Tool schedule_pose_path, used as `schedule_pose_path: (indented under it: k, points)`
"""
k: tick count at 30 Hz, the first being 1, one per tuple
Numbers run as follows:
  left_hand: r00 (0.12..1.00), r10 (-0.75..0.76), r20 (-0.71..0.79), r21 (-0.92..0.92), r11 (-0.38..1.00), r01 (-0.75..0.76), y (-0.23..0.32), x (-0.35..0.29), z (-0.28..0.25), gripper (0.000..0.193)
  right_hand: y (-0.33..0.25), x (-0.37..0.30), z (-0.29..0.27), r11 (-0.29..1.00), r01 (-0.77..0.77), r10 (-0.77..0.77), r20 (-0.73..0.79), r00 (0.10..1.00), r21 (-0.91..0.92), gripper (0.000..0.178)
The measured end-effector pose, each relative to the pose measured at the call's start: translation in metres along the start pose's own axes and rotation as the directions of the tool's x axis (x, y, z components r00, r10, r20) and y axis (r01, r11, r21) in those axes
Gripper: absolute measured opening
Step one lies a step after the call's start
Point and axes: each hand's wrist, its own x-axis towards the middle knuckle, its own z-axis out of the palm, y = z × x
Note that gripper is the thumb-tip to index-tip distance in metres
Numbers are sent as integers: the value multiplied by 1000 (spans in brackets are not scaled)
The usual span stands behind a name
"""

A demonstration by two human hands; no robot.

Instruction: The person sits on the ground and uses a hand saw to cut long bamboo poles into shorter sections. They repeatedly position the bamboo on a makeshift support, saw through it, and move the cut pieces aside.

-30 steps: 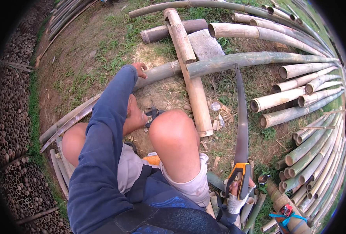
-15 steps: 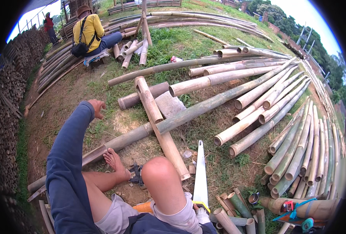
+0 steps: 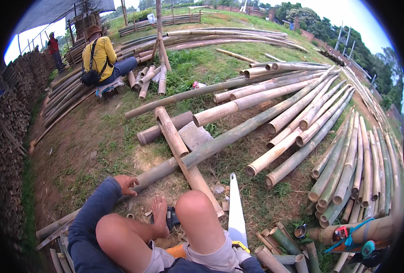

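Observation:
My left hand (image 3: 127, 184) is bare, its fingers apart and loosely bent, at the near side of a grey-brown bamboo pole (image 3: 159, 170). Whether it presses on the pole I cannot tell. My right hand (image 3: 243, 256), in a pale glove and partly cut off by my shorts and sleeve, is closed at the yellow handle of a handsaw (image 3: 237, 209). The saw's blade points up and away, beside my right knee. A short, thick bamboo crosspiece (image 3: 194, 179) slants between the grey-brown pole and a long green bamboo pole (image 3: 238, 133). My bare foot stands near the grey-brown pole.
Bamboo poles (image 3: 281, 118) fan out at the right, with another bundle (image 3: 347, 168) nearer. Short bamboo offcuts (image 3: 281, 241) stand by my right side. A stone block (image 3: 196, 135) lies beyond the crosspiece. A person in yellow (image 3: 103, 57) sits at the far left; another in red stands behind.
My left hand has come down and nearer, from above the ground beyond the pole to the pole's near side. My left knee has risen and the foot has shifted right. The saw stays in my right hand.

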Motion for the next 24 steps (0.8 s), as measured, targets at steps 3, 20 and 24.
schedule_pose_path:
  k: [3,20,24]
  points:
    - [985,22,-170,-1,1000,-23,9,-12,26,64,4,5,1,999,-35,35,32,999,-2,44]
    - [590,-409,-696,-432,895,111,-2,-25,122,62,-40,59,-12,997,-68,71,78,994,-43,47]
    - [605,-424,-674,-481,873,76,7,-31,125,52,-67,76,-41,996,-13,19,70,997,-83,48]
